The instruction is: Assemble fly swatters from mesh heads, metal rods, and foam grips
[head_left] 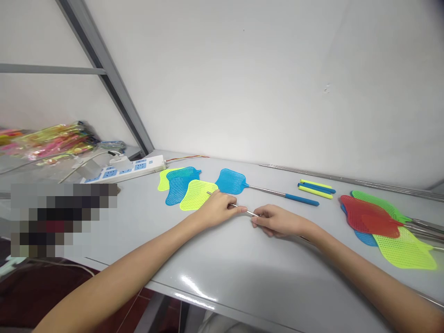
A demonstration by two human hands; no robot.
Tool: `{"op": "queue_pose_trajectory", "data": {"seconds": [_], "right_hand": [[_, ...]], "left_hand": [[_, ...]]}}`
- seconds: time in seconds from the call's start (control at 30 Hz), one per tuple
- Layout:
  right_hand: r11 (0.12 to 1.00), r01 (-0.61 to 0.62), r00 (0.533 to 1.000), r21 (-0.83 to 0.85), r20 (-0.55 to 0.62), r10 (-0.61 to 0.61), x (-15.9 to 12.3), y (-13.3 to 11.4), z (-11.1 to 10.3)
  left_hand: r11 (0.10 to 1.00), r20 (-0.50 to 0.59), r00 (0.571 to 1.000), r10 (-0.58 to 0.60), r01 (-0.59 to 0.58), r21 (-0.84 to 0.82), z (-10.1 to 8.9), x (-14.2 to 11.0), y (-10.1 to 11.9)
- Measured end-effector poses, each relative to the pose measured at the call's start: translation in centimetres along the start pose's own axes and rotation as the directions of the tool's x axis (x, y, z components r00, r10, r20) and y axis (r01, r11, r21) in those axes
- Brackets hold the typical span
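Note:
A thin metal rod (249,213) runs slantwise between my two hands, above the grey table. My left hand (220,207) is closed around its left part, and the rod's tip pokes out over a yellow-green fly swatter head (194,196). My right hand (275,219) pinches the rod farther right; a bit of it shows beneath the right wrist. Whether rod and yellow-green head are joined, I cannot tell. Just behind my hands lies a fly swatter with a blue head (231,181), a metal shaft and a blue handle (301,200).
Left of my hands lie a loose blue swatter head (176,187) and another yellow-green one. Several blue and yellow handle sleeves (315,190) sit behind right. Swatters with a red head (369,216) on top are piled at right. Long rods (333,177) line the wall; a power strip (138,169) stands left.

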State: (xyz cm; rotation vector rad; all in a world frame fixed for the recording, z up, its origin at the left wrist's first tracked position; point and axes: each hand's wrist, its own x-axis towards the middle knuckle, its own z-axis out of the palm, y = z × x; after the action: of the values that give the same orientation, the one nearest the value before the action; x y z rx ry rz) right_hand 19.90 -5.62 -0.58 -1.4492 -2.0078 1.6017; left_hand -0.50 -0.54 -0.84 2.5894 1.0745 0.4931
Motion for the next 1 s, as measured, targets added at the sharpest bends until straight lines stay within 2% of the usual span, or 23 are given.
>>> {"op": "queue_pose_trajectory", "data": {"seconds": [1.0], "right_hand": [[1.000, -0.005, 0.999, 0.016, -0.032, 0.006, 0.17, -0.28, 0.10]], "left_hand": [[1.000, 0.022, 1.000, 0.006, -0.006, 0.018, 0.15, -0.09, -0.32]]}}
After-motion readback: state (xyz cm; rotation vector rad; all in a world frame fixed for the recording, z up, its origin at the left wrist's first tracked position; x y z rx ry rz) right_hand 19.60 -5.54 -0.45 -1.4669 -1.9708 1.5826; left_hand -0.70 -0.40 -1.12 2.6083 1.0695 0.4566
